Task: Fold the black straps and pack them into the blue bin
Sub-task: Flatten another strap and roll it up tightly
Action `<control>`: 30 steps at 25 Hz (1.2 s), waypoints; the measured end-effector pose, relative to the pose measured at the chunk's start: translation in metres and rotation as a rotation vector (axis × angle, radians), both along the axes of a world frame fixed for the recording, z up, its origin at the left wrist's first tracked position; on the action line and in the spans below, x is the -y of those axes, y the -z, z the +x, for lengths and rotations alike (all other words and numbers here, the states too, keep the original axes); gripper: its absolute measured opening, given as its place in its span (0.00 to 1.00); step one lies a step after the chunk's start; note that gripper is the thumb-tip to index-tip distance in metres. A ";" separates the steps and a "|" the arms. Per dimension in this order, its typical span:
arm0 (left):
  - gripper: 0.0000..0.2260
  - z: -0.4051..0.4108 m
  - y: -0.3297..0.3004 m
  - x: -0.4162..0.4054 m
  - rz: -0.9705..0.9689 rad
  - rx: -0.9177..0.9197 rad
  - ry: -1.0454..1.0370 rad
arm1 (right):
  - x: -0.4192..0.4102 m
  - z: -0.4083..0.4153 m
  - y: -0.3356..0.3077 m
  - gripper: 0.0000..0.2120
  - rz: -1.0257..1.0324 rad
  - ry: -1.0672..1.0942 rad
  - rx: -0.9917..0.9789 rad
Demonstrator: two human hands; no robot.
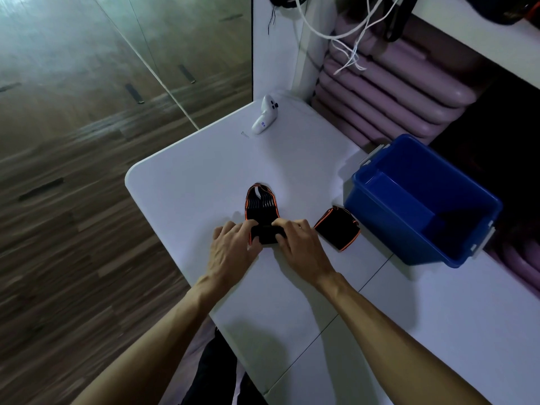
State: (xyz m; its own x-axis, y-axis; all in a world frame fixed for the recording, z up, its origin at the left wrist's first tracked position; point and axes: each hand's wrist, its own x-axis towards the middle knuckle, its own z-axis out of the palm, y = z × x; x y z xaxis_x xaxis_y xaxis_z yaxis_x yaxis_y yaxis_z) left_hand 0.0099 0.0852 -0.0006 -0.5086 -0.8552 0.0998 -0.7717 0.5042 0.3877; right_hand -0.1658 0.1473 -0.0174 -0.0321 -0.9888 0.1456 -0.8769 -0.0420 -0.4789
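A white table [187, 182] carries all task items. At its right edge stands the blue bin [455, 238], an open rectangular plastic tub with grey latch handles on its two short ends. The visible interior of the bin shows only bare blue walls and floor; part of the floor lies in shadow, and no strap can be made out inside.

The black strap [261, 204] with orange edging lies near the middle of the table, its rounded far end flat on the surface and pointing away from the person. Its near end is doubled over into a thick fold under the hands. The left hand [233, 247] rests on the left side of this fold, fingers curled down onto the fabric. The right hand [298, 244] rests on the right side, fingers likewise bent and pressing on the fold. Both hands are partly closed on the strap; the thumbs are hidden.

A second, already folded strap [337, 228], black with orange trim, lies flat between the right hand and the bin, just beside the bin but outside it.

A white handheld controller [265, 118] lies at the far end of the table, well apart from the straps.
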 end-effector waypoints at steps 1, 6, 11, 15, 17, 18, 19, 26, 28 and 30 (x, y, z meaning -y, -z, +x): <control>0.13 -0.005 -0.003 0.002 0.030 -0.015 -0.041 | 0.005 0.001 0.001 0.12 -0.014 0.018 0.011; 0.07 -0.016 -0.001 0.013 0.004 0.009 -0.166 | 0.023 0.004 0.006 0.17 -0.021 0.110 -0.081; 0.10 -0.010 0.015 0.020 -0.193 0.065 -0.021 | 0.030 0.001 0.010 0.25 0.045 0.060 -0.232; 0.10 -0.007 0.014 0.023 -0.194 0.075 0.124 | 0.024 0.000 0.016 0.20 -0.022 0.068 -0.149; 0.17 0.000 0.013 0.024 -0.167 0.105 0.184 | 0.015 0.002 0.019 0.19 -0.021 0.074 -0.132; 0.19 0.002 0.014 0.026 -0.168 0.113 0.201 | 0.009 0.002 0.019 0.22 -0.009 0.070 -0.171; 0.19 0.004 0.014 0.029 -0.170 0.110 0.210 | 0.005 0.003 0.019 0.25 -0.003 0.064 -0.212; 0.19 0.006 0.007 0.052 0.035 -0.007 0.211 | 0.025 -0.001 0.004 0.19 -0.025 0.104 -0.192; 0.16 0.000 0.005 0.058 0.173 -0.089 0.129 | 0.032 -0.005 -0.003 0.16 0.010 0.132 -0.091; 0.12 -0.007 0.005 0.068 0.283 -0.193 0.027 | 0.041 -0.007 -0.009 0.15 0.051 0.163 0.021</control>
State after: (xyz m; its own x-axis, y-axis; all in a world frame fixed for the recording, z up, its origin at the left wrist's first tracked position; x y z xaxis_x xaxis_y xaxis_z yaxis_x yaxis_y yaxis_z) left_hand 0.0026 0.0174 -0.0055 -0.5267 -0.8490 -0.0427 -0.6582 0.3755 0.6525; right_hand -0.1731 0.1063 -0.0086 -0.1953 -0.9763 0.0935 -0.8599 0.1246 -0.4950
